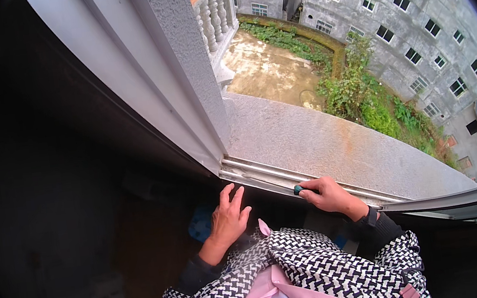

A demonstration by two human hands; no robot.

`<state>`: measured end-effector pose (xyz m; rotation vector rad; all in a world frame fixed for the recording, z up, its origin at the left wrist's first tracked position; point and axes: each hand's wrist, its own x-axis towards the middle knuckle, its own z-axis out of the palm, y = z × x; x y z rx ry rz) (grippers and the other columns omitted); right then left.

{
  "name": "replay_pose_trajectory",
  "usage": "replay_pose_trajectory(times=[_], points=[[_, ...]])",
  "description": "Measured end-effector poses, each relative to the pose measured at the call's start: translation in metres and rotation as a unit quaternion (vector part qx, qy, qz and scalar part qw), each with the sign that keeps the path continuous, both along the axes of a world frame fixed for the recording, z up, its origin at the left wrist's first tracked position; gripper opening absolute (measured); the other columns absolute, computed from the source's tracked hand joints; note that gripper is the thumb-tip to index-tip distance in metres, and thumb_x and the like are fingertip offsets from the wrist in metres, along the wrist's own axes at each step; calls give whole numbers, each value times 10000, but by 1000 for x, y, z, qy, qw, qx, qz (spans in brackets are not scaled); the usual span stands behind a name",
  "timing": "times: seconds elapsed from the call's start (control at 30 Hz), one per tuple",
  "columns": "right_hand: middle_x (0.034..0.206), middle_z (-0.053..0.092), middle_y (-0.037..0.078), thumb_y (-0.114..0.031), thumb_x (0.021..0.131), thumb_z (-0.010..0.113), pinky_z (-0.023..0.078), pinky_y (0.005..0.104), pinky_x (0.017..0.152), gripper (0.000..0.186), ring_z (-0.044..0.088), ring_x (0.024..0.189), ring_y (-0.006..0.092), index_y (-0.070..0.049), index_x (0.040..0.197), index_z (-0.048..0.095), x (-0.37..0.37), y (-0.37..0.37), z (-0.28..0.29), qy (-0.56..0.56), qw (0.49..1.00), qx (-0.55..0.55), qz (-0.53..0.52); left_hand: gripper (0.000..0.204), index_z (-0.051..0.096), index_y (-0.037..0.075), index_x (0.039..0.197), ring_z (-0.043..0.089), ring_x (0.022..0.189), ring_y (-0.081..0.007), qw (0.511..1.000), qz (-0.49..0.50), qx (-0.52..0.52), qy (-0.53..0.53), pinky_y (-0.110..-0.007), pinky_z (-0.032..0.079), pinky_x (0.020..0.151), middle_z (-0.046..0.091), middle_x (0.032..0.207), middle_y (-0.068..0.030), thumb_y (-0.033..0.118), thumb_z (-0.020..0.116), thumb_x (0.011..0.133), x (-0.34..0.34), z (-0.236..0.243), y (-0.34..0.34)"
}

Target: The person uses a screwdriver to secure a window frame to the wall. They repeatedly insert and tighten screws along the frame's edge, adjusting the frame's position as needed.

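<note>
My right hand [329,196] is closed around a small tool with a dark teal and black handle [299,190]. Its teal end shows at my fingertips, over the sliding-window track [278,184]; the kind of tool cannot be made out. A thin dark line runs along the groove to its left, but whether it belongs to the tool is unclear. My left hand [226,217] holds nothing. Its fingers are apart and slightly bent, just inside the track near the left corner of the frame.
The white window frame [147,83] rises at the left. Beyond the track lies a rough concrete ledge [308,134], with a drop to a yard [273,64] and plants. The glazed sash [454,206] stands at the right. Below my left hand is a blue object [200,224] in shadow.
</note>
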<state>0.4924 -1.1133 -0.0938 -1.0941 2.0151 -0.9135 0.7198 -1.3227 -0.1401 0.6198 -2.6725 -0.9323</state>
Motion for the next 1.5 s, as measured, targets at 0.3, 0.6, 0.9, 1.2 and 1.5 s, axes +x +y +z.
replay_pose_trajectory(times=[0.3,0.6,0.9,1.2,1.5], points=[[784,630,274,-228,958,635,486,477,647,237,614,692,446,-3,963,708,-2,-61,5,69,996,2,49,568,563,65,1395,666,1077,-395,999,-29,12,4,-439,573,883,487,1423,-205,170,748,868,7,1,7],[771,636,261,-246,941,642,488,466,648,268,633,656,378,9,922,721,-36,-22,29,41,996,79,18,523,593,82,1376,692,897,-303,999,-37,10,13,-397,579,806,514,1412,-176,157,735,878,12,0,17],[801,670,248,-254,944,636,502,465,656,263,634,675,413,-27,991,761,-28,-32,34,76,993,85,26,506,605,94,1371,700,932,-305,998,-55,19,12,-384,580,808,532,1400,-175,146,728,883,6,10,18],[679,650,191,-280,972,627,484,405,557,313,593,549,236,13,933,731,-31,-66,-12,31,997,34,59,493,610,93,1365,687,1019,-338,997,-75,18,20,-392,581,845,541,1387,-180,131,721,887,3,19,20],[665,597,-20,-303,1072,560,398,208,419,313,534,512,48,-40,1034,726,-26,3,2,-313,918,-73,-232,484,627,92,1343,677,1031,-310,996,-75,43,21,-402,563,856,558,1352,-166,120,724,869,1,25,22]])
